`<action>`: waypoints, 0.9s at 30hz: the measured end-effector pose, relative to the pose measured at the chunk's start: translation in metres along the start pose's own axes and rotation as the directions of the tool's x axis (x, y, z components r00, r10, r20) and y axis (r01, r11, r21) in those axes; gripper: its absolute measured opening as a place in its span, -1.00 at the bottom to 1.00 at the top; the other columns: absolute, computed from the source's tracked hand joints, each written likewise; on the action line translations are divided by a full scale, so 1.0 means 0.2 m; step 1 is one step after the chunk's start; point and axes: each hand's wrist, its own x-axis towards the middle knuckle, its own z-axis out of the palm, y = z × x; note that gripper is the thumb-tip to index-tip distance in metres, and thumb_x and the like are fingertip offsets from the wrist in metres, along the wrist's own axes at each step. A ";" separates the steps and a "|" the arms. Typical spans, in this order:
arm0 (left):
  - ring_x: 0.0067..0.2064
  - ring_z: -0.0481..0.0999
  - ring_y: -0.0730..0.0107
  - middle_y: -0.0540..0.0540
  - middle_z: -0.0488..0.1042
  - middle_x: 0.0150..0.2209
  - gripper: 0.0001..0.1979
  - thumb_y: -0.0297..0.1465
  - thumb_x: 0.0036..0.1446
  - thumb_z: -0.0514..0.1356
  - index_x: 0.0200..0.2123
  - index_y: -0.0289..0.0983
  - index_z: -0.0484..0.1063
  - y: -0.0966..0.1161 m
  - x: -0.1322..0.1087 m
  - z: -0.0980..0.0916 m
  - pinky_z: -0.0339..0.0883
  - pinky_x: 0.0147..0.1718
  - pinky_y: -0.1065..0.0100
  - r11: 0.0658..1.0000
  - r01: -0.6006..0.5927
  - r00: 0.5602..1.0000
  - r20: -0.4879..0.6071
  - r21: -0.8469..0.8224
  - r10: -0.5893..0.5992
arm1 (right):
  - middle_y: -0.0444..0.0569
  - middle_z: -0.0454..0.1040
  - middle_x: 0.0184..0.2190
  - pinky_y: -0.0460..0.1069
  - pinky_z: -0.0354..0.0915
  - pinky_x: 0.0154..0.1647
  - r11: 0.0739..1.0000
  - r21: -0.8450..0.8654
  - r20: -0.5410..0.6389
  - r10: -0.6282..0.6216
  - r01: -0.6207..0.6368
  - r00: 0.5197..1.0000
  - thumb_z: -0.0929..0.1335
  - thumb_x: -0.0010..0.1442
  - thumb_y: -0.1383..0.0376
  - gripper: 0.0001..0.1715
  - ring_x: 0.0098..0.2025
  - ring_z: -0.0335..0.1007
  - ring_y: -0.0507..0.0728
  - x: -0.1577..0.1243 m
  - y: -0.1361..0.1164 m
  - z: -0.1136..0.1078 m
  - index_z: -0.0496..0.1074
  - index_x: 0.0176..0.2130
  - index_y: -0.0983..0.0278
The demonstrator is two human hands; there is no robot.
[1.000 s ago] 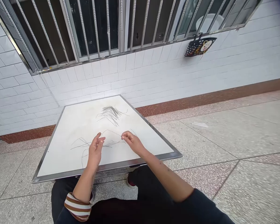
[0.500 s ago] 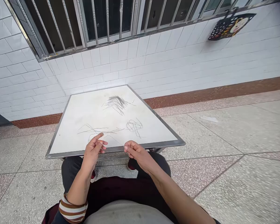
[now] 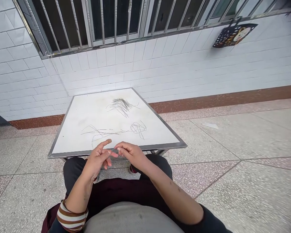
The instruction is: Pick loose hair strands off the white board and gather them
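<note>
My left hand (image 3: 102, 155) is at the table's near edge, its index finger raised and its thumb pressed to another finger on a thin strand, which barely shows. Touching or nearly touching it, my right hand (image 3: 131, 154) pinches the same wire-like strand between thumb and fingertips. Just beyond my hands, a few loose thin dark strands (image 3: 103, 132) lie crossed on the white tabletop (image 3: 80, 111). A tangled loop of strands (image 3: 138, 128) rests to their right. Farther back is a denser bundle of dark strands (image 3: 121, 104).
The table's grey metal rim (image 3: 160, 146) runs above my knees. Behind it stands a white tiled wall (image 3: 126, 71) with barred windows (image 3: 106, 21). A patterned bag (image 3: 232, 35) hangs from the bars at right. A pale scrap (image 3: 210, 125) lies on the speckled floor.
My right hand has moved left to meet my left hand, closing the gap where a thin strand stretched. My left hand has shifted slightly right. The view has tilted a little.
</note>
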 end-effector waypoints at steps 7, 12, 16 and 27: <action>-0.62 0.25 0.67 -0.01 0.48 -0.49 -0.46 -0.26 0.10 0.27 0.13 -0.32 0.33 0.03 0.00 -0.17 0.11 -0.69 0.60 0.950 0.000 0.997 -0.074 -0.314 -0.024 | -0.19 0.39 -0.59 -0.09 0.08 -0.60 0.981 0.082 -0.153 0.186 -0.175 0.971 0.24 0.24 0.08 -0.71 -0.64 0.12 0.00 -0.05 0.03 0.02 0.44 -0.22 0.17; -0.59 0.25 0.64 0.03 0.44 -0.50 -0.49 -0.26 0.07 0.28 0.08 -0.33 0.37 0.03 0.02 -0.24 0.15 -0.65 0.58 0.965 -0.110 0.979 -0.196 -0.237 0.063 | -0.20 0.33 -0.65 -0.08 0.10 -0.57 0.983 -0.015 -0.206 0.178 -0.185 0.962 0.24 0.22 0.11 -0.73 -0.64 0.14 0.02 -0.07 0.03 0.01 0.45 -0.25 0.16; -0.57 0.27 0.62 0.01 0.45 -0.49 -0.49 -0.23 0.07 0.28 0.06 -0.32 0.38 0.04 0.01 -0.24 0.17 -0.62 0.56 0.980 -0.123 0.971 -0.221 -0.157 0.087 | -0.20 0.26 -0.66 -0.06 0.11 -0.56 0.981 -0.145 -0.236 0.091 -0.127 0.968 0.23 0.22 0.13 -0.75 -0.63 0.17 0.05 -0.09 0.03 0.02 0.43 -0.24 0.14; -0.55 0.28 0.58 -0.01 0.43 -0.50 -0.46 -0.18 0.08 0.27 0.10 -0.29 0.37 0.02 -0.02 -0.11 0.17 -0.56 0.51 0.999 0.022 0.999 0.039 0.024 -0.022 | -0.18 0.30 -0.64 -0.07 0.08 -0.54 0.957 -0.287 -0.237 -0.029 -0.041 0.971 0.21 0.26 0.15 -0.74 -0.59 0.20 0.05 -0.10 0.03 0.08 0.45 -0.23 0.13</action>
